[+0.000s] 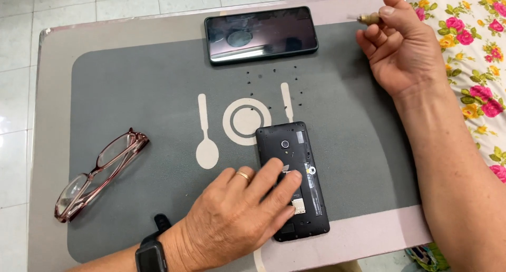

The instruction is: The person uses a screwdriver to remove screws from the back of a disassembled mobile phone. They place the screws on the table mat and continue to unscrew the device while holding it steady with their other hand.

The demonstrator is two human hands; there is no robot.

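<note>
Left hand (237,214) lay flat with fingers spread, pressing on the open phone (293,180) — back cover off, insides showing — at the near edge of the mat (132,93) on the worktop (52,66). Right hand (403,45) was raised at the far right, fingers curled shut around a small screwdriver (369,19). Tiny screws (274,77) lay scattered on the mat between the open phone and a second phone (261,34). Glasses (97,174) sat well to the left. Judged step: unscrewing — next move would need the tip brought down squarely onto a screw head while the phone stayed pinned.
</note>
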